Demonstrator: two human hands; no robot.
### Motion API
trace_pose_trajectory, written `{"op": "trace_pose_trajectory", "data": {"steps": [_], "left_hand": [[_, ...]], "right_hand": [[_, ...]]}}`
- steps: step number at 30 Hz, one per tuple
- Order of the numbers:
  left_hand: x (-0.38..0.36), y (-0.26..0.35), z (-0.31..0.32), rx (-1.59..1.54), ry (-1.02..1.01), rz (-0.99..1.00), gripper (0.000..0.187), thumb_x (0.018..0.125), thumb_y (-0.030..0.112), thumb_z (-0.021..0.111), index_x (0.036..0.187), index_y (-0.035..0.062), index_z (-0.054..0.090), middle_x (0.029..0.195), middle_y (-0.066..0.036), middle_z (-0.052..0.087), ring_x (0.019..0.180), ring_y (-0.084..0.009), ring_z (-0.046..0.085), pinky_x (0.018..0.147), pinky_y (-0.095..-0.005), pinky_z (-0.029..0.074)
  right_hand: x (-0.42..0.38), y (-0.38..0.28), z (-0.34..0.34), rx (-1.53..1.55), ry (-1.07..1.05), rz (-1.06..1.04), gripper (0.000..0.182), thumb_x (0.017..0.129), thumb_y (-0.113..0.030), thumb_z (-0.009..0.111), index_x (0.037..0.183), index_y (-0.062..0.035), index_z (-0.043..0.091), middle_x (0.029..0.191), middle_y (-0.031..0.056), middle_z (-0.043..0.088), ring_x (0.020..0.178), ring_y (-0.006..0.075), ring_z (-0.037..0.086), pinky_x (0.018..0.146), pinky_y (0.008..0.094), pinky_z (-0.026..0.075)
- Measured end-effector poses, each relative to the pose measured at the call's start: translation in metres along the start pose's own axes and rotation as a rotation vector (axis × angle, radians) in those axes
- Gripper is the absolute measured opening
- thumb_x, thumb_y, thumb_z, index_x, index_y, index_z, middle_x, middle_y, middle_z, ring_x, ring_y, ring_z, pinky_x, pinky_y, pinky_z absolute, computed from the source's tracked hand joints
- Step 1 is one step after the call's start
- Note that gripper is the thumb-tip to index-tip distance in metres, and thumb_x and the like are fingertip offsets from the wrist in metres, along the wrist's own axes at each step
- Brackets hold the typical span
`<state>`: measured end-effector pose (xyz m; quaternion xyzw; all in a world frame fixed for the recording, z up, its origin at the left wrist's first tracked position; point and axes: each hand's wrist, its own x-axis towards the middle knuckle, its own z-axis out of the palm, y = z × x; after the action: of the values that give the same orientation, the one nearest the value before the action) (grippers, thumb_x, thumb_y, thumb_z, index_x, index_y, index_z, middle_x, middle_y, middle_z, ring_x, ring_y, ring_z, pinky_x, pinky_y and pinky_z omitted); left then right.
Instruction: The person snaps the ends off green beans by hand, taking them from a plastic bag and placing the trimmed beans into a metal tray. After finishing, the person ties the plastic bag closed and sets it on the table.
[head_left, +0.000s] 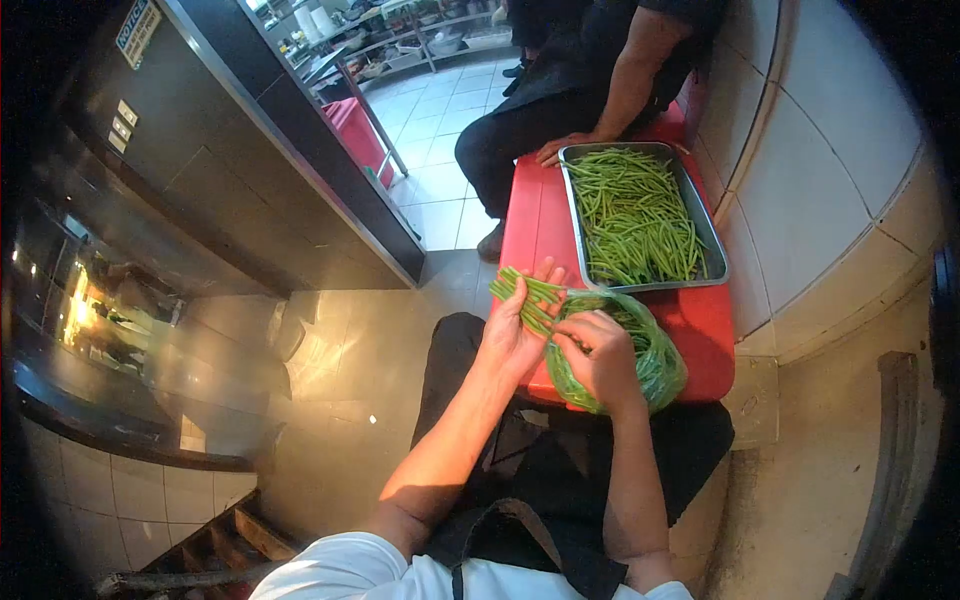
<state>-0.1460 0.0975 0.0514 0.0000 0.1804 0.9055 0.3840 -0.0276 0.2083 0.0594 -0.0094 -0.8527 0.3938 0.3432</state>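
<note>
My left hand is closed around a small bunch of cut green beans, the thumb lying across them. Just to its right, my right hand is closed in a pinch close to the lower ends of the bunch; what lies between its fingertips is too small to make out. Below and behind the right hand, a green plastic bag with more green beans inside sits on the red bench. Beyond the bag stands a metal tray heaped with long green beans.
A person in dark clothes sits at the bench's far end, one hand resting by the tray. A tiled wall runs along the right. On the left are a dark doorway frame and a pink bin. Wooden steps lie lower left.
</note>
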Motion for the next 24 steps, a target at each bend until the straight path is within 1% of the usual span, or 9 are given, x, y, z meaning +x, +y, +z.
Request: {"op": "trace_pose_trajectory", "data": {"steps": [1,4,7,10,13,16,19,22,24], "left_hand": [[0.0,0.001,0.001,0.007,-0.006,0.012,0.027,0.107,0.023,0.043,0.127,0.0076,0.051,0.149,-0.012,0.049,0.137,-0.0284,0.048,0.113,-0.0477,0.044],[-0.001,0.003,0.003,0.022,-0.019,0.032,0.027,0.107,0.023,0.042,0.128,0.0087,0.051,0.149,-0.012,0.049,0.136,-0.028,0.049,0.113,-0.0468,0.044],[-0.002,0.001,0.002,0.007,-0.037,0.034,0.024,0.107,0.022,0.042,0.125,0.0099,0.053,0.148,-0.012,0.05,0.135,-0.028,0.05,0.113,-0.0461,0.044],[-0.007,-0.01,0.003,-0.01,-0.05,0.04,0.022,0.107,0.023,0.043,0.121,0.0099,0.054,0.146,-0.013,0.051,0.134,-0.0289,0.051,0.112,-0.0457,0.045],[-0.01,-0.024,0.006,0.002,-0.01,0.018,0.02,0.106,0.023,0.045,0.118,0.0089,0.054,0.143,-0.017,0.053,0.133,-0.0316,0.052,0.11,-0.0456,0.047],[-0.01,-0.024,0.011,0.048,-0.038,0.066,0.019,0.107,0.022,0.045,0.118,0.0092,0.053,0.144,-0.017,0.051,0.134,-0.0328,0.051,0.11,-0.0463,0.047],[-0.008,-0.016,0.011,0.097,-0.03,0.103,0.018,0.107,0.023,0.045,0.117,0.0098,0.052,0.146,-0.017,0.05,0.135,-0.0334,0.049,0.109,-0.0467,0.047],[-0.006,-0.009,0.007,0.142,-0.023,0.152,0.017,0.107,0.023,0.046,0.116,0.0108,0.052,0.146,-0.016,0.051,0.135,-0.0325,0.049,0.107,-0.0455,0.048],[-0.009,-0.008,0.011,0.167,0.014,0.176,0.016,0.107,0.022,0.044,0.117,0.0098,0.049,0.144,-0.017,0.051,0.135,-0.0329,0.05,0.107,-0.0441,0.046]], "right_hand": [[0.001,-0.001,0.0,-0.004,0.006,-0.025,0.014,0.079,-0.002,0.073,0.093,0.0005,0.071,0.09,0.0132,0.069,0.085,0.0275,0.067,0.07,0.0353,0.053],[-0.001,0.0,0.002,0.02,-0.003,0.037,0.013,0.078,-0.003,0.072,0.09,-0.0007,0.071,0.089,0.0137,0.069,0.086,0.033,0.066,0.075,0.0417,0.053],[-0.002,-0.002,0.007,-0.023,0.056,0.128,0.011,0.077,-0.003,0.073,0.087,-0.0006,0.07,0.088,0.0138,0.069,0.083,0.0331,0.066,0.073,0.0417,0.053],[-0.004,-0.004,0.014,-0.087,0.077,0.337,0.01,0.077,-0.006,0.073,0.085,0.0,0.069,0.087,0.0143,0.068,0.081,0.0338,0.065,0.073,0.0425,0.052],[-0.009,0.006,0.02,-0.333,0.156,0.251,0.013,0.078,-0.009,0.074,0.087,-0.0008,0.07,0.087,0.0143,0.068,0.081,0.034,0.066,0.075,0.0431,0.052],[-0.011,0.015,0.012,-0.307,0.193,0.305,0.017,0.079,-0.012,0.075,0.092,-0.0026,0.072,0.089,0.0137,0.069,0.083,0.0333,0.067,0.077,0.0434,0.053],[-0.007,0.015,0.0,-0.435,0.236,0.264,0.018,0.078,-0.011,0.076,0.095,-0.0041,0.073,0.09,0.0128,0.07,0.084,0.0325,0.067,0.077,0.0423,0.054],[0.001,0.003,-0.007,-0.143,0.286,0.332,0.018,0.077,-0.01,0.078,0.093,-0.0038,0.073,0.092,0.0121,0.07,0.083,0.0318,0.067,0.075,0.0407,0.054],[0.002,-0.004,-0.007,-0.02,0.2,0.269,0.017,0.076,-0.009,0.078,0.092,-0.0034,0.073,0.092,0.0112,0.07,0.082,0.0314,0.067,0.074,0.0394,0.054]]}}
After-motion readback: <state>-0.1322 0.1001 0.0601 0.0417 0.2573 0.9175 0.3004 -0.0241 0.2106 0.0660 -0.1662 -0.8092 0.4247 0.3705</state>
